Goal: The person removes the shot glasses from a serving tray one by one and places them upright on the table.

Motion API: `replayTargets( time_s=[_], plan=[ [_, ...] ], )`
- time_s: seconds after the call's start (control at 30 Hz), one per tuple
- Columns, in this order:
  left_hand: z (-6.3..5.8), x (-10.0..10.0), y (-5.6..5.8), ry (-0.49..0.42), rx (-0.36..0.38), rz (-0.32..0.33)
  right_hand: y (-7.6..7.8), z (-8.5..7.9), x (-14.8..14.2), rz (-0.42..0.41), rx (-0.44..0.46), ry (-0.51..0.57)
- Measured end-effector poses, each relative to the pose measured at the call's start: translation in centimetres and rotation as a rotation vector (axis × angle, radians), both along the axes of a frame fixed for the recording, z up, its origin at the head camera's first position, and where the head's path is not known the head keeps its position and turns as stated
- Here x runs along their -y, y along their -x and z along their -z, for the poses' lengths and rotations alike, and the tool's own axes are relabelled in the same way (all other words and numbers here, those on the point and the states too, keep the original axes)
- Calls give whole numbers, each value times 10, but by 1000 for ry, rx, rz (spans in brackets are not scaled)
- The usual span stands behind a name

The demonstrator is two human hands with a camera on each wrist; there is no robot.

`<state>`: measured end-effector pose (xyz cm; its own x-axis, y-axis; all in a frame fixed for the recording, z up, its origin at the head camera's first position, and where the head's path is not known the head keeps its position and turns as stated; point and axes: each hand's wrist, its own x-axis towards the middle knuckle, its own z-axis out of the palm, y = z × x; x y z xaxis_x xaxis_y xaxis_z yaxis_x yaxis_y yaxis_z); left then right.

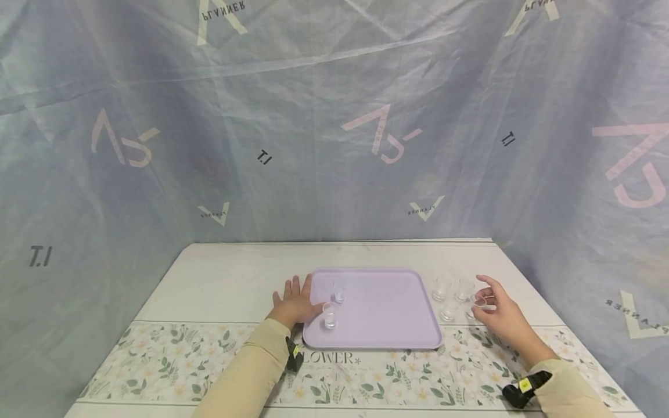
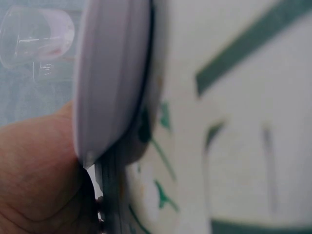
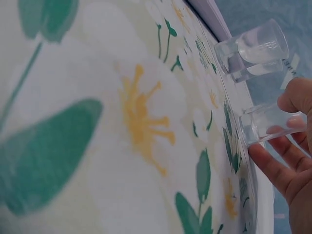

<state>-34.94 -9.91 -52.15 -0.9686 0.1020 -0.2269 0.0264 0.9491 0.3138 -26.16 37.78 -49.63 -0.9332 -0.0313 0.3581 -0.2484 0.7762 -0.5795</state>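
Makeshift recording booth: printed sheeting (image 1: 334,116) enclosing table (image 1: 225,278).

left hand (image 1: 295,303) flat beside tray (image 1: 387,325) | right hand (image 1: 496,313) pinches small glass (image 1: 478,303)

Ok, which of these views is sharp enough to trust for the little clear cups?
Head view: evenly lit and sharp, but the cups look tiny and faint. Right wrist view: close, cloth blurred, the cup by the fingers is fairly clear. Left wrist view: heavily blurred, mostly tray edge.

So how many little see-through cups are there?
6, unless the hand hides more. Two cups stand on the purple tray; three stand right of it, and the right hand pinches one.
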Motion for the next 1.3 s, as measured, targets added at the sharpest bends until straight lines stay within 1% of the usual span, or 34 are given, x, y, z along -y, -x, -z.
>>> replayTargets(
  time_s=[0.23,0.3,0.4,0.5,0.57,0.7,0.73,0.83,0.93,1.0,1.13,1.23,1.3],
  plan=[
    [-3,2,-1,-15,4,-3,-2,-10,-1,-52,25,-7],
    [-3,3,-2,-16,6,-4,-3,-14,0,-63,2,-8],
    [-4,3,-4,-11,7,-2,-1,-22,2,-79,-62,-12],
    [-11,2,-9,-10,15,1,4,-30,7,-76,-141,-24],
    [-19,0,-15,-19,17,0,8,-36,12,-73,-178,-27],
    [-32,-2,-23,-24,20,5,15,-46,26,-81,-218,-14],
    [-32,-2,-23,-25,18,3,17,-49,31,-88,-219,-4],
    [-25,-1,-17,-13,26,1,23,-57,47,-118,-206,23],
    [-17,-2,-12,-18,25,-5,30,-62,63,-147,-184,37],
    [-15,-1,-11,-22,23,-3,34,-64,73,-169,-175,43],
    [-16,-2,-12,-33,12,0,39,-68,94,-203,-158,55],
    [-23,-3,-16,-36,8,-1,41,-71,108,-232,-141,80],
    [-22,-3,-15,-39,6,0,41,-71,117,-254,-138,104]
  ],
)
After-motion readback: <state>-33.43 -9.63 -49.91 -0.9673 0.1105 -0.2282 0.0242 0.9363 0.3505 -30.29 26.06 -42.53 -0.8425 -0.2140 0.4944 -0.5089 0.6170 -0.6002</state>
